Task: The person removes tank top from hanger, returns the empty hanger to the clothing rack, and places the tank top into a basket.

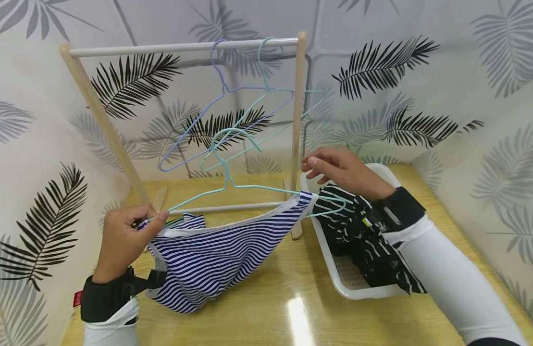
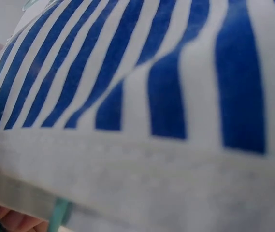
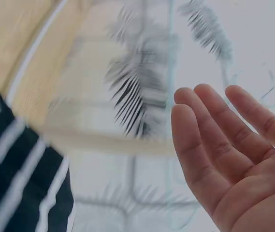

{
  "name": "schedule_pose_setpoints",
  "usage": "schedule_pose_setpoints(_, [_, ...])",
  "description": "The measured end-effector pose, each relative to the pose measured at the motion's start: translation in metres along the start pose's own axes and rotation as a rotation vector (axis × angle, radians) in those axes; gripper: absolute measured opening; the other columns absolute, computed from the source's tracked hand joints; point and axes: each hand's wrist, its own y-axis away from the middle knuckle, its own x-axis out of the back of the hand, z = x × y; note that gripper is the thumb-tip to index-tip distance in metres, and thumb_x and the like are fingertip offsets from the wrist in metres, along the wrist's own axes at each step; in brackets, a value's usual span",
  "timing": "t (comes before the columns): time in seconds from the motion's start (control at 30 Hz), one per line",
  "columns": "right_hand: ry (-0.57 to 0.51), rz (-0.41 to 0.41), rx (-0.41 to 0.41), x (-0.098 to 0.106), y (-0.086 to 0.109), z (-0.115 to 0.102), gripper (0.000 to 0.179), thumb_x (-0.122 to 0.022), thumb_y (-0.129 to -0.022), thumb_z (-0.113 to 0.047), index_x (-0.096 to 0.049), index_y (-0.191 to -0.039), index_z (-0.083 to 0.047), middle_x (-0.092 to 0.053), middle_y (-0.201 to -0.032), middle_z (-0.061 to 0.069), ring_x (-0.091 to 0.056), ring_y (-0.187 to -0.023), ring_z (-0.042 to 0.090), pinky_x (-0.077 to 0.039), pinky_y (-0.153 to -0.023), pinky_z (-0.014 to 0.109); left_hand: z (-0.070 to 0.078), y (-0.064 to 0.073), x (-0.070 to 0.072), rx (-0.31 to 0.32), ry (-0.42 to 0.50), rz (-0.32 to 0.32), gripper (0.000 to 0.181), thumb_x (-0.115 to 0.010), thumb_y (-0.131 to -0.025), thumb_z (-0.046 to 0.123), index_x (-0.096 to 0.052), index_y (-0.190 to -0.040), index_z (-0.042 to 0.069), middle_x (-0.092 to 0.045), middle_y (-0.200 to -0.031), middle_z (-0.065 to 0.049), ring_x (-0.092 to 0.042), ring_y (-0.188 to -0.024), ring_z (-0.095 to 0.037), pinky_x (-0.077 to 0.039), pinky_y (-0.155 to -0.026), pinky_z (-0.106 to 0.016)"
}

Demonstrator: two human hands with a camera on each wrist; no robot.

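Note:
A navy-and-white striped sleeveless top (image 1: pixel 218 259) hangs on a mint-green hanger (image 1: pixel 197 195) in front of the rack. My left hand (image 1: pixel 122 238) pinches the hanger's left end together with the top's shoulder. The top's right shoulder sits partway along the hanger, whose right tip sticks out past it. Striped cloth (image 2: pixel 166 96) fills most of the left wrist view, with fingertips (image 2: pixel 14 220) at its lower left corner. Empty and with fingers spread loosely, my right hand (image 1: pixel 341 170) is raised over the laundry basket. In the right wrist view its fingers (image 3: pixel 219 135) look relaxed.
The white basket (image 1: pixel 345 291) at right holds black-and-white patterned clothes (image 1: pixel 344 226). Behind stands a rack with a white top bar (image 1: pixel 171 48), carrying a purple hanger (image 1: pixel 190 126) and another mint-green hanger (image 1: pixel 264 72). A leaf-patterned backdrop surrounds the wooden table (image 1: pixel 249 317).

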Motion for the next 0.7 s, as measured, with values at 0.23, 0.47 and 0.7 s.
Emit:
schedule_pose_setpoints(0.23, [0.079,0.073,0.126,-0.026,0.046,-0.024,0.028,-0.059,-0.097,-0.014,-0.06,-0.124,-0.007,-0.066,-0.104,0.001,-0.063,-0.091,0.015,-0.052,-0.076,0.028,0.003,0.0,-0.002,0.003,0.007,0.017,0.026,-0.07,-0.079,-0.003,-0.062,-0.061,0.015,-0.046,-0.055,0.004,-0.036,-0.049,-0.002,-0.026,-0.046,-0.021])
schedule_pose_setpoints(0.47, [0.052,0.184,0.205,-0.039,0.06,-0.033,0.021,-0.063,-0.092,-0.005,-0.067,-0.111,-0.013,-0.066,-0.095,-0.001,-0.062,-0.081,0.014,-0.052,-0.071,0.024,0.011,0.001,-0.005,-0.001,0.0,0.036,0.027,-0.073,-0.077,0.001,-0.062,-0.061,0.02,-0.046,-0.055,0.007,-0.036,-0.048,-0.002,-0.026,-0.044,-0.021])
schedule_pose_setpoints(0.7, [0.073,0.249,0.307,-0.042,0.068,-0.041,0.025,-0.067,-0.087,0.002,-0.069,-0.105,-0.015,-0.064,-0.09,-0.003,-0.057,-0.075,0.01,-0.05,-0.068,0.021,0.022,0.002,-0.005,-0.026,0.016,0.048,0.027,-0.072,-0.078,-0.001,-0.062,-0.063,0.019,-0.044,-0.056,0.007,-0.034,-0.049,-0.003,-0.025,-0.045,-0.022])
